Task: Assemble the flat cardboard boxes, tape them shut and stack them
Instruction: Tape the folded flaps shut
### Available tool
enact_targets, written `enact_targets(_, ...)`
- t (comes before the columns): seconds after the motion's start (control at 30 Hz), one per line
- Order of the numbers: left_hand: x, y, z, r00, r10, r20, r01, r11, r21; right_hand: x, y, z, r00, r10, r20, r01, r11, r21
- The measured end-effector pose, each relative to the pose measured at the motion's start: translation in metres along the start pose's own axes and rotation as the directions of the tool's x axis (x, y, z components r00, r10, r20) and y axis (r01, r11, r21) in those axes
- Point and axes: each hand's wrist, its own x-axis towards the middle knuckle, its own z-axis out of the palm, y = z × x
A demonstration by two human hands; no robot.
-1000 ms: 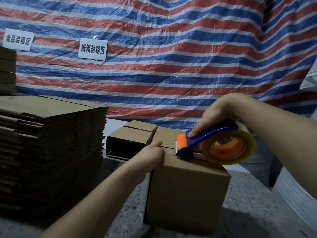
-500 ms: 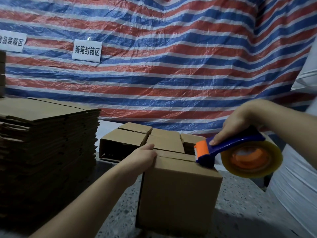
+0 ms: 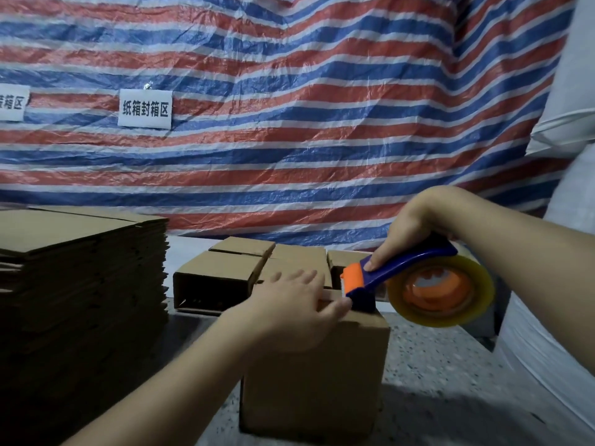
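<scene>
Head view, and we're right at the tape-off: the cardboard box stands on the speckled desk, close in front of the person. The tape dispenser sits at the box's top right edge, its orange blade end tipped down onto the cardboard. To finish this well, I'd say press the blade edge firmly into the corner, tilt and snap so the tape tears clean, then smooth the loose end down. The right hand has its grip wrapped round the blue handle, wrist arched high, forefinger along the top. The left hand lies flat across the box top, fingers spread and relaxed, thumb reaching toward the blade, grip released. To the left, a stack of flat cartons; behind, an assembled box on its side.
</scene>
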Motion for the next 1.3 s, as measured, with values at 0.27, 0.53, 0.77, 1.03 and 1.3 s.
enact_targets(0.27, 0.000, -0.001, 0.012, 0.999, -0.011, 0.051, 0.005, 0.994, 0.112, 0.001, 0.017, -0.005, 0.996, -0.092, 0.002, 0.092, 0.994, 0.055)
enact_targets(0.53, -0.002, -0.003, 0.014, 0.999, -0.010, 0.043, 0.004, 0.991, 0.132, 0.012, 0.052, -0.002, 0.996, -0.069, 0.052, 0.064, 0.995, 0.078)
enact_targets(0.77, -0.002, 0.002, 0.005, 0.990, -0.040, 0.138, 0.017, 0.987, 0.160, 0.022, 0.051, 0.013, 0.998, -0.056, 0.031, 0.054, 0.996, 0.070)
enact_targets(1.03, 0.020, 0.054, 0.016, 0.997, 0.042, 0.067, -0.048, 0.993, 0.103, 0.018, 0.047, 0.014, 0.999, -0.047, 0.013, 0.045, 0.995, 0.085)
enact_targets(1.3, 0.022, 0.050, 0.028, 1.000, 0.027, 0.003, -0.027, 0.988, 0.154, 0.008, 0.069, 0.006, 0.993, -0.114, -0.015, 0.114, 0.989, 0.098)
